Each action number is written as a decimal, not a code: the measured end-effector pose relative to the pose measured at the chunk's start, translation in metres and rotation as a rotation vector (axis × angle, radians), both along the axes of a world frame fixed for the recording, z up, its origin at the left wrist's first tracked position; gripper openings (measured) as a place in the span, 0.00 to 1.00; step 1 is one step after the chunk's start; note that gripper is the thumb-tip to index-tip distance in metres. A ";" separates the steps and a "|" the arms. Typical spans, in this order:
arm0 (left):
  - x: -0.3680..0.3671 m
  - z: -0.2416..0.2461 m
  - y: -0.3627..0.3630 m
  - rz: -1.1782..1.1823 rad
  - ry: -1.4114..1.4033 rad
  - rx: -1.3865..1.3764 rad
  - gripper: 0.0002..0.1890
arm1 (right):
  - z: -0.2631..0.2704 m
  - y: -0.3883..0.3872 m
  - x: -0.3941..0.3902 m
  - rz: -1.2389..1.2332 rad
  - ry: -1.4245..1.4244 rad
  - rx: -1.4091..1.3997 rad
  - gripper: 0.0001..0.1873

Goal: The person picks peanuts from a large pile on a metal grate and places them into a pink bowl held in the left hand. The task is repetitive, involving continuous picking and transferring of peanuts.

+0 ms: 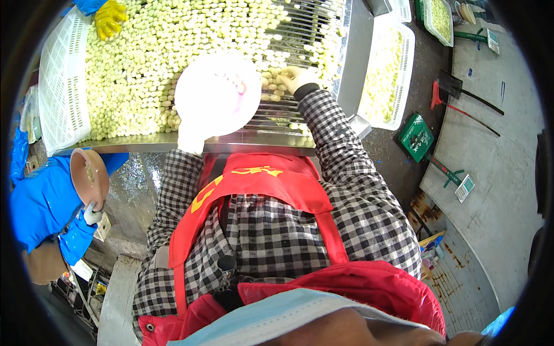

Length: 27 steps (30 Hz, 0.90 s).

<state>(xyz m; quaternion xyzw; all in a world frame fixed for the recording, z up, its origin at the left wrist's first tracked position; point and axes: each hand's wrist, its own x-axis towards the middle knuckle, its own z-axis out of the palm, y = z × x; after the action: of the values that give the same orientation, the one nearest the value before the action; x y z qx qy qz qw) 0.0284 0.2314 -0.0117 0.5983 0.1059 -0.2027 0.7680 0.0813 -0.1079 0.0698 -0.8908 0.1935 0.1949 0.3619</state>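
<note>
My left hand [190, 142], in a pale glove, grips the near rim of a round bowl [207, 99], which is washed out by glare. A few small oval pieces [239, 86] lie inside the bowl. It is held over a layer of pale green, grape-like oval fruits [143, 73] on a metal sorting table. My right hand [298, 78] reaches down to the right of the bowl, its fingertips at a cluster of these fruits [272, 88]. Whether a fruit is pinched between the fingers cannot be made out. Parallel metal bars [277, 113] show beneath the cluster.
At left, a white perforated crate [65, 86] leans by the fruit. A co-worker's yellow glove [109, 19] rests at the far left; another person in blue [43, 203] holds a brown bowl [88, 179]. Right of the metal edge [352, 65] stands a filled white crate [385, 78].
</note>
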 end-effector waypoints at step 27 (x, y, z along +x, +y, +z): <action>-0.052 -0.018 0.060 -0.029 -0.310 0.475 0.07 | 0.011 -0.136 -0.093 0.219 0.018 -0.717 0.11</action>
<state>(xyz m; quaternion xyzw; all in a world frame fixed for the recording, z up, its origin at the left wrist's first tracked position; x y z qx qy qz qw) -0.0238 0.2910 -0.0294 0.7869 0.0231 -0.0893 0.6102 -0.0120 -0.2437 0.0808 -0.9747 0.1563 0.1599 0.0023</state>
